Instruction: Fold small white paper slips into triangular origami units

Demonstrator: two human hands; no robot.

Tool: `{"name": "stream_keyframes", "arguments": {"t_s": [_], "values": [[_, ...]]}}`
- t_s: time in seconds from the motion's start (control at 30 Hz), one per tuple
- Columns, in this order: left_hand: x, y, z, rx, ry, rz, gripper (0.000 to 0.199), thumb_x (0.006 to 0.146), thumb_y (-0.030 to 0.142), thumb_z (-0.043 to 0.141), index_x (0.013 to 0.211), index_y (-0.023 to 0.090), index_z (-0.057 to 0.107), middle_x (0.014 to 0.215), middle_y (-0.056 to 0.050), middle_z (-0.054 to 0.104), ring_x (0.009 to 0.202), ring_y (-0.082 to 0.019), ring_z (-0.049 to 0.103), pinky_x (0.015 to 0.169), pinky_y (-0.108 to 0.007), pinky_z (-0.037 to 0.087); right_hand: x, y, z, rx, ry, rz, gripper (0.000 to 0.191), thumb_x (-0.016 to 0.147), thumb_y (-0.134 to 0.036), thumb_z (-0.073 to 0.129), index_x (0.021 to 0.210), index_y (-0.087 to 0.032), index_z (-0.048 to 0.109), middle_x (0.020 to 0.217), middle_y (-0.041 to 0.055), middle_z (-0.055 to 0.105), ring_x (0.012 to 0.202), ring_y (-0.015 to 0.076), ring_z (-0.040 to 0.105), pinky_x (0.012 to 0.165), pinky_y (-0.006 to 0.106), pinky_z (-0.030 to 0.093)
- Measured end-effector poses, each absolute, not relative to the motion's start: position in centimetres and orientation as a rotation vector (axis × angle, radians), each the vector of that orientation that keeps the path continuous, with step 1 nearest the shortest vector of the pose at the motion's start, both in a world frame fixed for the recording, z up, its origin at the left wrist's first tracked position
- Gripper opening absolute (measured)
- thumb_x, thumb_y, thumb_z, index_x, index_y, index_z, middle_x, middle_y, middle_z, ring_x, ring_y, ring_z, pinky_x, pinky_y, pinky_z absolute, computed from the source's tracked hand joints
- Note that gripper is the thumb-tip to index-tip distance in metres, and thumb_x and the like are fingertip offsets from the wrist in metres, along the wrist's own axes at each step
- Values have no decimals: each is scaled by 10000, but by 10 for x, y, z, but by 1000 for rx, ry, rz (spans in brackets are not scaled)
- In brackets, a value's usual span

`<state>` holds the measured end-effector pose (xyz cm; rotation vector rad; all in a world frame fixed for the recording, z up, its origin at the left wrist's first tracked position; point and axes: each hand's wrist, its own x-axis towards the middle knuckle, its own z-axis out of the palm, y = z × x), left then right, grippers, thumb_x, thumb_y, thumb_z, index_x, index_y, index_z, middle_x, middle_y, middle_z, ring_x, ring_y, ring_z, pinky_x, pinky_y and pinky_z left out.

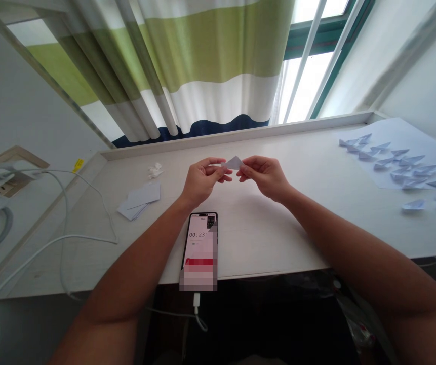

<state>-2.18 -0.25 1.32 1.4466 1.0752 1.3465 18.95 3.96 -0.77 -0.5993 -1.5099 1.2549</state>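
A small folded white paper (234,162) with a pointed top is held up between both hands over the middle of the white table. My left hand (205,181) pinches its left end between thumb and fingers. At the right end, the thumb and fingers of my right hand (265,177) close on the same paper. Flat white paper sheets (142,200) lie in a loose stack left of my left hand. Several folded paper pieces (400,159) stand in rows at the right, many of them on a large white sheet (385,133).
A phone (200,248) showing a timer lies at the table's front edge, with a white cable (196,301) plugged in. Crumpled paper (156,171) sits at the back left. Loose cables (62,238) cross the left side. A raised rim (240,135) runs along the back.
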Motion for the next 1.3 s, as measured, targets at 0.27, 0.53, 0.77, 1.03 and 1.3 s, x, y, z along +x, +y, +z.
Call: {"name": "stream_keyframes", "arguments": {"t_s": [0.27,0.53,0.77,1.03,1.3], "values": [[-21,-4,14,1438,1043,1233,475,856,600,895,1002,158,799,995,-127,864,803,-228,830,756,-345,608,190,38,-8,-581,-1573,1218,425,841,-588,924,959,-191,827,859,64,828,716,182,759,714,371,661],[-26,-3,14,1562,1032,1203,432,879,602,874,949,177,839,972,-118,871,837,-240,832,760,-349,606,192,38,-7,-601,-1590,1250,481,817,-634,926,950,-183,826,859,69,823,712,184,746,726,386,667],[-27,-1,12,1645,1061,1188,477,964,638,765,1032,168,816,1014,-137,864,827,-244,840,680,-326,614,194,40,-6,-617,-1575,1286,492,823,-634,920,973,-177,817,835,64,808,693,169,726,702,367,657],[-27,7,-1,1829,1251,1573,213,914,407,856,991,227,773,1033,-53,840,861,-191,815,660,-277,615,191,41,-10,-671,-1531,1261,516,819,-659,908,961,-176,793,827,59,799,664,154,701,673,348,630],[-28,8,-6,1824,1362,1540,246,922,434,845,1053,226,853,1058,-75,858,885,-209,799,644,-290,608,187,38,-9,-645,-1589,1162,513,848,-676,872,965,-184,790,830,59,786,680,163,698,685,369,645]]}}
